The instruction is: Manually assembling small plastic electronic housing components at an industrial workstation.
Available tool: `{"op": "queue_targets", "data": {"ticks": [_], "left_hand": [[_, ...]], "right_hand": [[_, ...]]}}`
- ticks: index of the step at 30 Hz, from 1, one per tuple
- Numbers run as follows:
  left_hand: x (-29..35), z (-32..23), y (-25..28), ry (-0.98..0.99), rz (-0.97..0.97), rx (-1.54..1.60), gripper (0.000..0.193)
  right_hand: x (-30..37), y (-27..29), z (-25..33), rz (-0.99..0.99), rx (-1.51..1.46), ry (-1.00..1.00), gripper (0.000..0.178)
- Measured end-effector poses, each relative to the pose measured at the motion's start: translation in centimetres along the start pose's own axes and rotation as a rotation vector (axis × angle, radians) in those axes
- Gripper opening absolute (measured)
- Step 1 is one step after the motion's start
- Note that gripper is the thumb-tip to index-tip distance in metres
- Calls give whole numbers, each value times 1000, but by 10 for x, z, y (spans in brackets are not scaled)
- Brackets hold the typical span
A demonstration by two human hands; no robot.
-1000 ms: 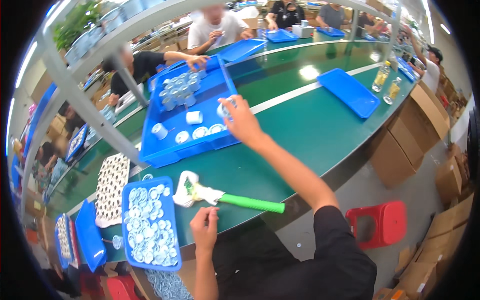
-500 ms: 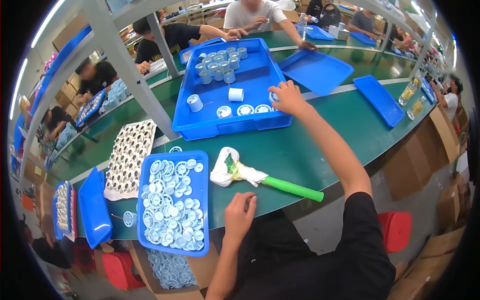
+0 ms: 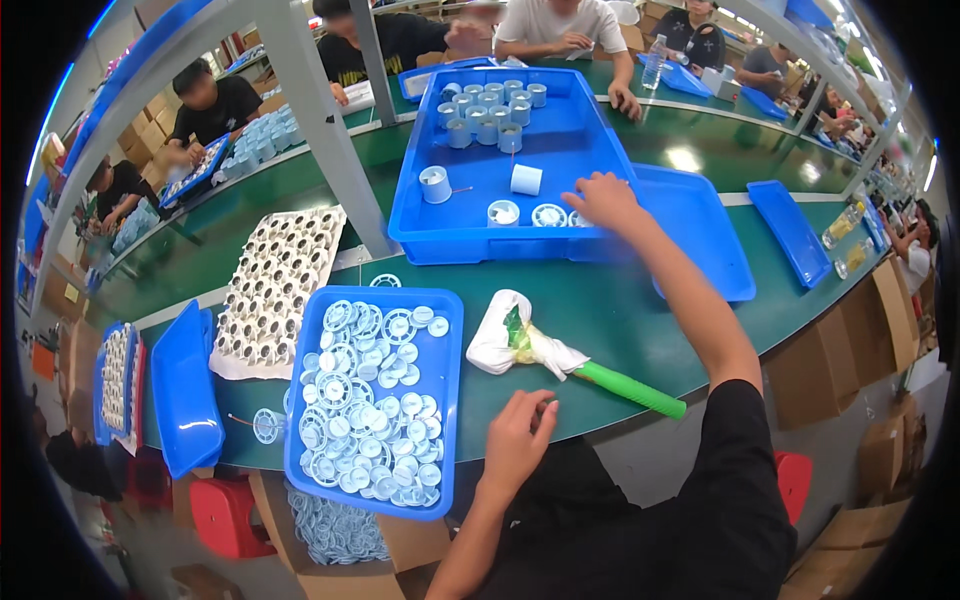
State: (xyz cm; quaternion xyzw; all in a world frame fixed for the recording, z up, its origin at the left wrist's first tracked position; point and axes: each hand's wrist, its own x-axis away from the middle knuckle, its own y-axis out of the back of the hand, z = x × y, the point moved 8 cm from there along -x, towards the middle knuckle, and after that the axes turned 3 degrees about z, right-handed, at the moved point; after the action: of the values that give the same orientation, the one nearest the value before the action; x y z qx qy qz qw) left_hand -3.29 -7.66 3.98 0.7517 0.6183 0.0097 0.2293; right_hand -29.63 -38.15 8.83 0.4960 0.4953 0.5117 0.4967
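Note:
My right hand [image 3: 606, 203] is over the near right part of a large blue bin [image 3: 500, 250], fingers apart and bent downward. Beneath its fingertips, a pale wheel-like part [image 3: 577, 219] is partly hidden. A similar spoked part [image 3: 549, 215] and a pale cup [image 3: 503, 213] stand beside it along the near wall. Farther in, a white cup [image 3: 526, 180] lies on its side, and another cup [image 3: 435, 185] trails a thin wire. My left hand [image 3: 520, 435] hovers near the table edge, fingers curled with nothing visible in them. Close by lies a green-handled hammer [image 3: 630, 388], its head wrapped in white cloth.
A blue tray of pale discs and rings [image 3: 453, 400] stands left of my left hand, beside an egg-carton-like tray [image 3: 278, 290]. An empty blue tray [image 3: 705, 235] lies behind my right forearm. Grey posts [image 3: 325, 130] rise at the left. Co-workers sit across the green table [image 3: 690, 345].
The empty blue tray has slid nearer along the right side of the bin, and a co-worker's hand is off it. My right hand has shifted slightly right. The view has turned left.

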Motion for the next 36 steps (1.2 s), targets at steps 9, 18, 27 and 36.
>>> {"op": "queue_targets", "data": {"ticks": [9,18,27,36], "left_hand": [[-6,-4,-2,-34,11,30,14],[-1,-1,-2,-32,15,-47,16],[-1,-4,-2,-31,0,-42,15],[-1,-1,-6,-25,28,-48,15]], "right_hand": [[6,1,-22,335,-127,71,82],[-1,-17,-6,213,-91,85,75],[-8,-8,-6,112,-60,107,85],[43,86,-118,-454,-53,-224,80]]}}
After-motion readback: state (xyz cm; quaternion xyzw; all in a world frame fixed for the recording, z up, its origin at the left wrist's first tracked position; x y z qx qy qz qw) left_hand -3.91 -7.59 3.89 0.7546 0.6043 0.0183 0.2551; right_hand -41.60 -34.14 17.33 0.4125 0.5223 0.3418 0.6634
